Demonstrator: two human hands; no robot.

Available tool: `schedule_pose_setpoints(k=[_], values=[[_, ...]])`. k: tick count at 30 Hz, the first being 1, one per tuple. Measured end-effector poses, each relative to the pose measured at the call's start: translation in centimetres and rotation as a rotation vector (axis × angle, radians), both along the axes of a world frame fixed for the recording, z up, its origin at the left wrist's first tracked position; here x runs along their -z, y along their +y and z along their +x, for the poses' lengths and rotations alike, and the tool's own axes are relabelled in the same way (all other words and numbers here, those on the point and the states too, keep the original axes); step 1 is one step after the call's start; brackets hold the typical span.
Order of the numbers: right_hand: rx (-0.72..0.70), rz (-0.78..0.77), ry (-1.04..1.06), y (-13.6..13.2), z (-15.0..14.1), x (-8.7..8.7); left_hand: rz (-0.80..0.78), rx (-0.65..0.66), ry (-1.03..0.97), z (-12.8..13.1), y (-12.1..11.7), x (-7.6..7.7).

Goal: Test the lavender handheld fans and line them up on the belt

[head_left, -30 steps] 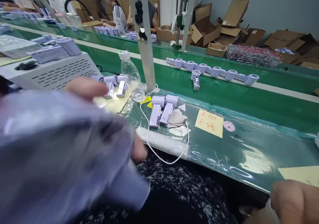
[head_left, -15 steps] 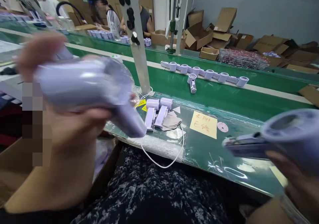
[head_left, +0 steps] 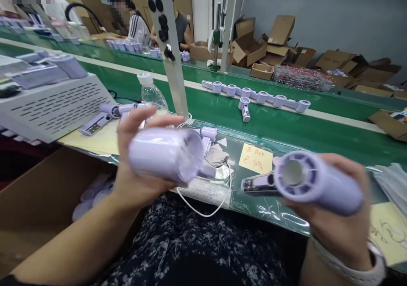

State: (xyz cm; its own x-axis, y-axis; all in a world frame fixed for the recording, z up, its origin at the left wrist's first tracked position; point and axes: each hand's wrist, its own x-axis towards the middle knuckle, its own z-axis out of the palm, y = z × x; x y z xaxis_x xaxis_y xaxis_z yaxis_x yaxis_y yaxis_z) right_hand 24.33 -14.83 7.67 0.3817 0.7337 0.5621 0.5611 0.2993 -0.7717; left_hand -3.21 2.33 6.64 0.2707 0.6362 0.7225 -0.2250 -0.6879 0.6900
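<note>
My left hand grips a lilac handheld fan by its barrel, thumb below and fingers above. Its round opening faces right, and the handle points right and down, partly hidden and blurred. My right hand is wrapped around the barrel of a second lilac handheld fan. That fan's finned ring faces me and to the left, and its handle with an open dark slot sticks out left. Behind the left fan, another lilac fan lies on the bench by a grey cloth, partly covered.
A row of lilac fans stands along the green conveyor, with one fan before it. A bottle, a metal post and a vented white box stand left. A carton sits lower left. Co-workers sit across.
My left hand has moved right and away from the camera with its fan. My right hand has come left with its fan, bringing the two fans closer together. The view has shifted slightly.
</note>
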Motion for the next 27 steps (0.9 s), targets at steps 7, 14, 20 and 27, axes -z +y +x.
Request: schedule_pose_setpoints(k=[7,14,20,27], values=[[-0.194,-0.059,-0.162,1.4,-3.7,2.3,0.146,0.237,0.138,3.0,-2.7,2.6],[-0.202,0.002,-0.196,1.2,-4.0,3.9,0.418,0.143,0.267,3.3,-2.0,5.2],[-0.265,0.141,-0.225,0.6,-4.1,4.9,0.525,0.151,0.216,2.8,-2.0,5.1],[-0.301,0.129,-0.158,0.8,-4.4,5.1,0.558,0.113,0.249,3.1,-1.9,5.7]])
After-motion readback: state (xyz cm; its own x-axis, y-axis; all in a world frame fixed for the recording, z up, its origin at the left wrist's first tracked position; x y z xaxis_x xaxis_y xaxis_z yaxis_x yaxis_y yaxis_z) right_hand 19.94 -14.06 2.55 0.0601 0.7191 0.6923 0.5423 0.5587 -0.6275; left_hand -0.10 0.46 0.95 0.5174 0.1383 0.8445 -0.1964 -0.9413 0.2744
